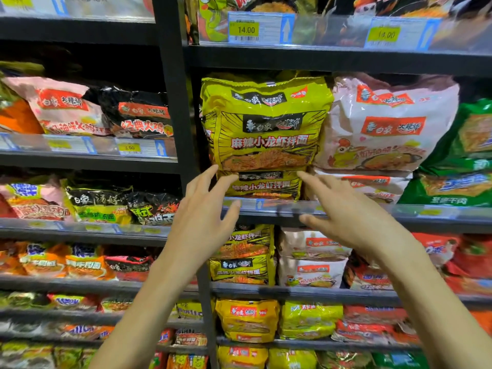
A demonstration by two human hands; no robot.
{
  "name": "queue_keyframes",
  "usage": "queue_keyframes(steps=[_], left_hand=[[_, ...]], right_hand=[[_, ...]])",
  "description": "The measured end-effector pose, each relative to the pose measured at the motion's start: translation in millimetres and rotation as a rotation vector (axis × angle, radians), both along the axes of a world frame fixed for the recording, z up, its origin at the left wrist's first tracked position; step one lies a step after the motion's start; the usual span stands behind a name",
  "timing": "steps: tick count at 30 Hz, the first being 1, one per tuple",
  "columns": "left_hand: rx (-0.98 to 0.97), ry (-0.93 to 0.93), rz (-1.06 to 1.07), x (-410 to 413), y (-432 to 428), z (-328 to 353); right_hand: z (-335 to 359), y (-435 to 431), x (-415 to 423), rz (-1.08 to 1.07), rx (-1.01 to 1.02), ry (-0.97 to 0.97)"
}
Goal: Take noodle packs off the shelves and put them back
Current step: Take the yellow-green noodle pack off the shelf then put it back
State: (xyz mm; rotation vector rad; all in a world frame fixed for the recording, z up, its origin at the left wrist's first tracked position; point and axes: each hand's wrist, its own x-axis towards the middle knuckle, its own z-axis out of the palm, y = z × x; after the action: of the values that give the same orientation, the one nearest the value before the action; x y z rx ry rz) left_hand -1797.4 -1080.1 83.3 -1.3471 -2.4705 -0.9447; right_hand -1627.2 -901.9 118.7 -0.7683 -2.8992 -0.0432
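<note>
Head view: dark shelving packed with noodle packs, both bare hands raised in front of it.
Yellow noodle pack: stood upright on the shelf right of the black upright post, its top near the shelf above, leaning slightly over a second yellow pack lying beneath it.
Left hand: fingers spread and released, gripping nothing; fingertips were at the lower left corner of the yellow noodle pack, touching or just short of it, I could not tell which.
Right hand: likewise spread and loose, holding nothing; its forefinger pointed at the lower right corner of the same pack, contact unclear.
Neighbours: a pink pack with a chicken drawing stood just right of the yellow one, touching it; a green pack sat further right.
Price rail: a clear strip ran along the shelf edge, between the two hands.
Price tag: yellow, reading 14.00, on the shelf above.
</note>
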Motion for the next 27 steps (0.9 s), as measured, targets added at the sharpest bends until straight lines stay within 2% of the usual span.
queue_keyframes(steps=[3,6,12,20,27], left_hand=[[-0.176,0.097,0.042,11,-4,6],[-0.356,0.162,0.037,29,-2,15],[-0.347,0.231,-0.024,88,15,34],[-0.517,0.312,-0.152,210,57,44],[-0.552,0.366,-0.295,323,84,32]], right_hand=[[0,-3,13,-0.032,-0.019,-0.113],[3,-7,35,-0.046,-0.03,-0.122],[12,-9,105,-0.118,0.005,-0.146],[15,-8,243,-0.277,-0.011,-0.154],[-1,-11,368,-0.413,-0.067,-0.195]])
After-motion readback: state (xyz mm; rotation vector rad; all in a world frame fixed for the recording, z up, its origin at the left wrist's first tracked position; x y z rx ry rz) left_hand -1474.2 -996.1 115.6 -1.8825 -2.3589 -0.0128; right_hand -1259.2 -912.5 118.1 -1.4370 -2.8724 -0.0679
